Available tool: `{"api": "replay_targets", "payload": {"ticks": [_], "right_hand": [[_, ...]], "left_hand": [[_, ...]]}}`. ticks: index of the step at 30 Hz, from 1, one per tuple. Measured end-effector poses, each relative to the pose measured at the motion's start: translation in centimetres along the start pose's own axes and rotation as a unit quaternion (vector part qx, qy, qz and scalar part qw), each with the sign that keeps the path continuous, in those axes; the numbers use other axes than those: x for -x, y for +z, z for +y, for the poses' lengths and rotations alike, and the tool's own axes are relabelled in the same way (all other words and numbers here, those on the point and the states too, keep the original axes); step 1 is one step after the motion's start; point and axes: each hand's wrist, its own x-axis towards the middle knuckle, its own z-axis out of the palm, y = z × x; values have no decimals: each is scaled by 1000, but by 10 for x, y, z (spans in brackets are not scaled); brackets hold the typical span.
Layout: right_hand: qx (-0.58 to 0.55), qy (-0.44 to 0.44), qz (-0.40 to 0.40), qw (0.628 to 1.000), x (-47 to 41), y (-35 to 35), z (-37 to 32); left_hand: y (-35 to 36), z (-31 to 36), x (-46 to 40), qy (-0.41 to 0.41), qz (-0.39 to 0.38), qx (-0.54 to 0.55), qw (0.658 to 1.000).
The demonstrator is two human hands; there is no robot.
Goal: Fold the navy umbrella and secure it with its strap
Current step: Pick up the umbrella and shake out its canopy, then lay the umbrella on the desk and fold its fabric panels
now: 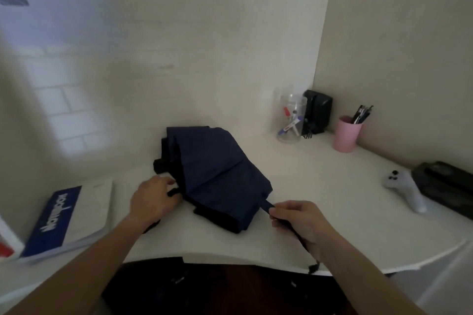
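Note:
The navy umbrella [212, 171] lies collapsed on the white desk [320, 186], its canopy loose and bunched, its black handle end pointing to the far left. My left hand [153, 198] rests against the umbrella's left side, fingers curled on a black part of it. My right hand [299, 222] pinches the navy strap [268, 205], which sticks out from the canopy's near right edge. A dark cord hangs below my right wrist.
A blue-and-white book [66, 220] lies at the left. At the back right stand a clear jar of pens [290, 120], a black box [317, 115] and a pink cup [346, 133]. A white controller [404, 186] and a black case [448, 186] lie at the right.

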Motion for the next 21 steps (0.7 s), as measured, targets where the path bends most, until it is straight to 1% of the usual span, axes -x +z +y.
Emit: {"api": "replay_targets", "payload": {"ticks": [1, 2, 3, 4, 5, 6, 7, 8, 9, 11, 12, 14, 15, 16, 17, 18, 19, 20, 21], "right_hand": [[4, 8, -1, 1000, -4, 3, 5], [10, 12, 1, 1000, -7, 5, 9], [9, 11, 6, 1000, -9, 7, 11], [-3, 9, 11, 1000, -10, 8, 12], [-29, 6, 14, 999, -10, 9, 13], [-56, 0, 12, 998, -8, 10, 12], [-71, -10, 9, 997, -4, 11, 10], [-71, -27, 6, 997, 1, 12, 8], [-57, -46, 7, 997, 5, 14, 7], [-31, -72, 0, 997, 11, 15, 3], [-28, -74, -11, 997, 14, 15, 1], [-18, -71, -35, 997, 18, 14, -2], [-8, -74, -37, 997, 18, 13, -3], [3, -80, -20, 997, 17, 13, -2], [37, -98, 21, 994, 13, 12, 0], [108, -138, 68, 982, 8, 10, 1], [187, -185, 95, 960, 1, 9, 2], [239, -219, 92, 941, -9, 8, 4], [263, -241, 69, 932, -17, 8, 3]], "left_hand": [[-3, 4, 3, 29, 84, -37, 995], [-7, 13, 10, 82, 176, -48, 980], [-11, 29, 20, 149, 237, -35, 959], [-13, 47, 32, 219, 240, -9, 946], [-11, 63, 44, 283, 203, 8, 937], [-4, 78, 54, 319, 148, 15, 936], [8, 86, 60, 335, 96, 12, 937], [20, 94, 63, 344, 61, 2, 937], [32, 101, 64, 352, 43, -6, 935], [51, 110, 63, 365, 45, -2, 930], [56, 114, 61, 362, 55, 22, 930], [62, 115, 58, 339, 72, 76, 935], [63, 113, 57, 322, 67, 95, 939], [63, 110, 57, 308, 55, 102, 944], [64, 106, 57, 299, 42, 101, 948], [62, 103, 57, 291, 23, 103, 951], [61, 99, 58, 285, 2, 113, 952], [59, 96, 59, 280, -14, 120, 952], [57, 93, 61, 279, -18, 118, 953]]}}
